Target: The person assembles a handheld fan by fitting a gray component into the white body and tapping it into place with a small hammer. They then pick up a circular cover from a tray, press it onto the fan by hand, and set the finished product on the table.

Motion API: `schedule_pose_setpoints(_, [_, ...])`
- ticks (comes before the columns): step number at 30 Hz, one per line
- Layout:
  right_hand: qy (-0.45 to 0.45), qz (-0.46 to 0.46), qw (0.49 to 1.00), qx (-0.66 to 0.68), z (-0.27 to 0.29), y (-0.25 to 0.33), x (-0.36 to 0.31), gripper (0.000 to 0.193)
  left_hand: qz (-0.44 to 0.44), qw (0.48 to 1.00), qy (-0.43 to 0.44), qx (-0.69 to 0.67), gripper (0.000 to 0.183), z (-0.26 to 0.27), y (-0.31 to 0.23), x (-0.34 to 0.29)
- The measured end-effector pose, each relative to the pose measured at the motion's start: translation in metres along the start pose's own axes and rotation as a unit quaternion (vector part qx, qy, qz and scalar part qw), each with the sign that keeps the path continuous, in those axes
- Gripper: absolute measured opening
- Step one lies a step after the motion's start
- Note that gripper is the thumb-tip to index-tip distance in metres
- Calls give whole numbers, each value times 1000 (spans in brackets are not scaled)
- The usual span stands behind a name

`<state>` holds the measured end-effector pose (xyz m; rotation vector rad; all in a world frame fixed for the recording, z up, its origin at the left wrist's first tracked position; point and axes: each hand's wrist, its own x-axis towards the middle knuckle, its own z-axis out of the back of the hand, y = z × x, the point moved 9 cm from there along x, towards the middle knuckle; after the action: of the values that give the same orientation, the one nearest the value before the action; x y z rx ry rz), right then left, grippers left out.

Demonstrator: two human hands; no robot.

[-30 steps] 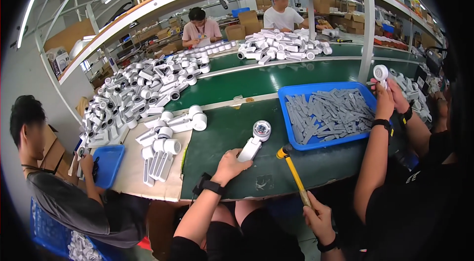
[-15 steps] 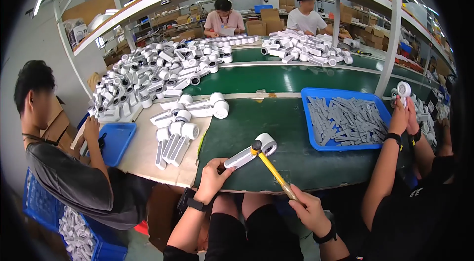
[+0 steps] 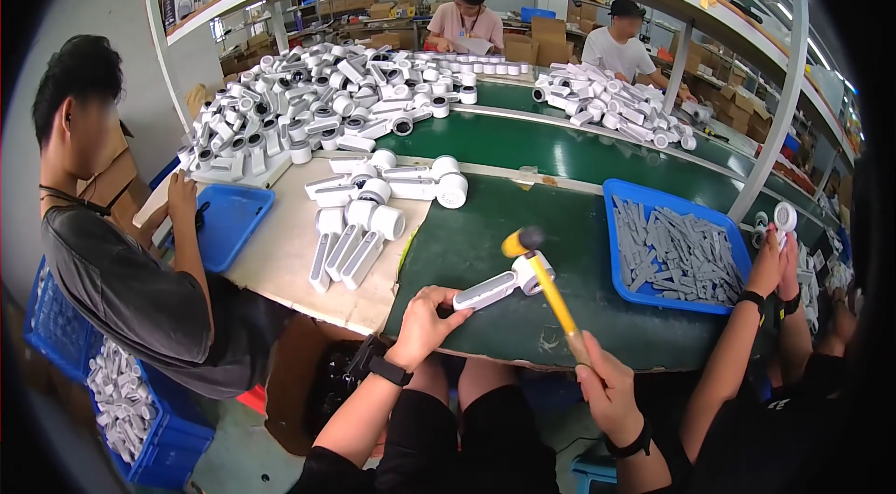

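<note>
On the green work surface, a white handheld device [image 3: 485, 292] with a round head and a grey strip along its handle lies at a slant. My left hand [image 3: 427, 324] grips the end of that handle, thumb on top. In my right hand [image 3: 611, 393], fingers wrapped round the lower shaft, is a mallet [image 3: 558, 303] with a yellow shaft and a yellow-and-black head. The mallet head, slightly blurred, appears raised over the device near where handle and round head meet. It hides part of the round head.
Several similar devices [image 3: 358, 251] lie on the pale board to the left, before a big pile [image 3: 308, 102]. A blue tray [image 3: 674, 300] of grey strips stands right. Co-workers sit at left [image 3: 121, 242], right [image 3: 719, 373] and across the bench. A metal post [image 3: 779, 130] rises behind the tray.
The mallet head has lifted away from the device, where it rested against it before. My left hand keeps its hold on the handle. The whole view has shifted a little.
</note>
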<state>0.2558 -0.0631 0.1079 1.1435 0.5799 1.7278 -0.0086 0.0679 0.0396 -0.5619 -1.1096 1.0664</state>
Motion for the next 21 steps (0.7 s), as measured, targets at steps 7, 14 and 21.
schedule_pose_setpoints(7, [31,15,999,-41,1,13,10,45,-2,999,1,41,28,1,1,-1])
schedule_pose_setpoints(14, [109,-9,991,-76,-13,9,6,46,24,999,16,40,27,1,6,-4])
schedule_pose_setpoints(21, [125,30,988,-80,-21,-16,12,49,5,999,15,43,28,0,-3,3])
